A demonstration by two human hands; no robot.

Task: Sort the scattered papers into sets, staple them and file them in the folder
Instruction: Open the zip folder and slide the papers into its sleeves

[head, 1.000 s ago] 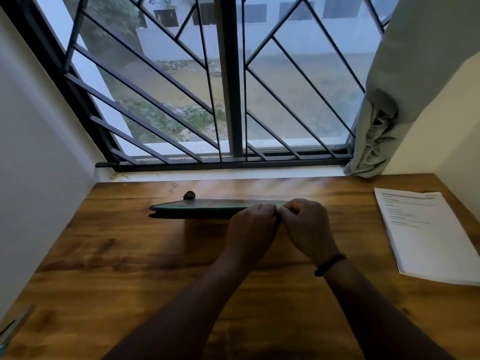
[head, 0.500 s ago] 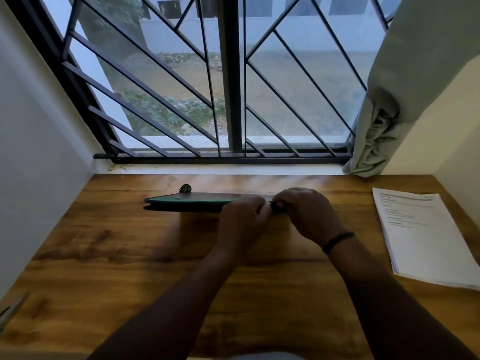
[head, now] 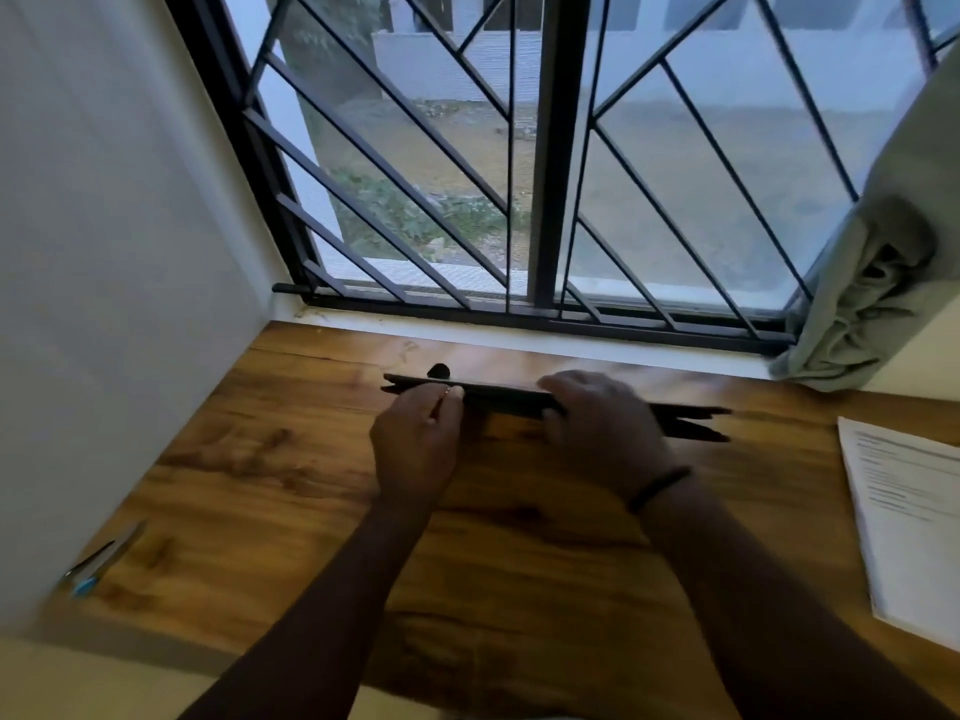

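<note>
A dark green folder (head: 509,394) lies almost edge-on across the far middle of the wooden table (head: 260,459), with a small dark knob (head: 439,370) on its top. My left hand (head: 415,444) pinches the folder's near edge toward its left end. My right hand (head: 602,423) grips the near edge further right, fingers curled over it. At the folder's right end (head: 691,420) the covers gape slightly apart. A stack of printed white papers (head: 904,522) lies flat at the table's right edge, apart from both hands.
A stapler-like metal tool with a blue tip (head: 101,561) lies at the table's near left, by the white wall. A barred window (head: 540,163) runs behind the table, and a bunched grey-green curtain (head: 867,283) hangs at the right.
My hands, close together at the folder's right end before, have spread apart along its near edge. The camera view swung so the left tool shows more.
</note>
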